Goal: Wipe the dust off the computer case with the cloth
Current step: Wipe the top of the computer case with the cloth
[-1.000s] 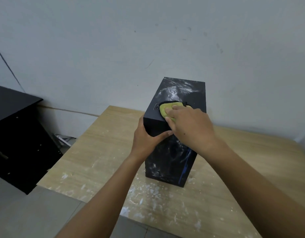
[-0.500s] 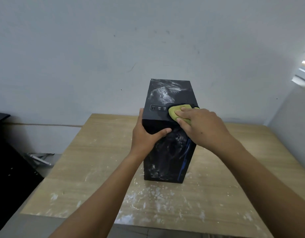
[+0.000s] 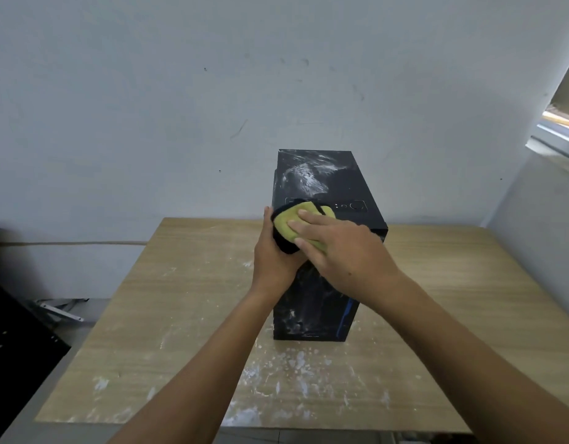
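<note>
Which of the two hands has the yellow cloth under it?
The right hand, its fingers laid flat on the yellow cloth at the top front edge of the computer case. The left hand only grips the case's left front corner.

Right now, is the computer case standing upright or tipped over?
Upright: the computer case stands on its base on the table, dusty top facing up.
</note>
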